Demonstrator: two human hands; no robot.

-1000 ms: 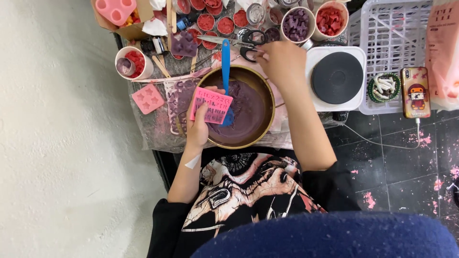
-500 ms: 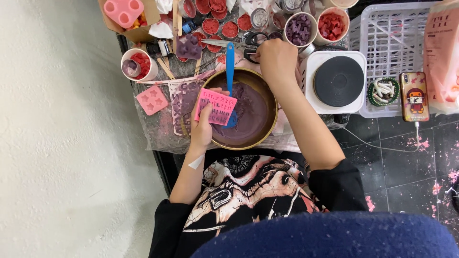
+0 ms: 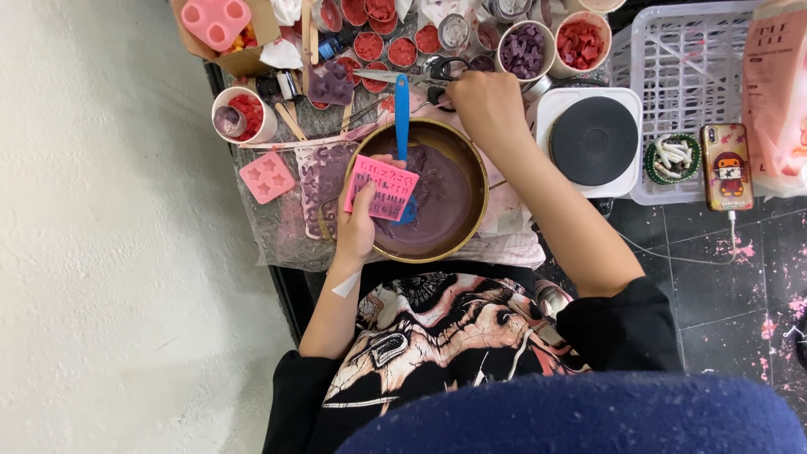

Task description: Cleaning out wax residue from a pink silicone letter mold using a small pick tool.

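Observation:
My left hand [image 3: 357, 223] holds a small pink silicone mould [image 3: 382, 187] over the left side of a round metal pan [image 3: 471, 164] filled with dark purple wax. A blue spatula [image 3: 402, 118] rests in the pan, its handle pointing away from me. My right hand [image 3: 487, 105] reaches past the pan's far rim and rests on scissors [image 3: 420, 77] lying among the cups; its fingers are curled on the black handles.
A white hot plate with a black disc [image 3: 594, 139] stands right of the pan, with a white basket [image 3: 689, 59] and a phone [image 3: 727, 166] beyond. Cups of red and purple wax pieces [image 3: 525, 46], pink moulds [image 3: 266, 176] and a cardboard box [image 3: 227, 34] crowd the table.
My right hand has moved from above the pan's far right rim to the scissors at the back. The left hand still holds the pink mould over the pan.

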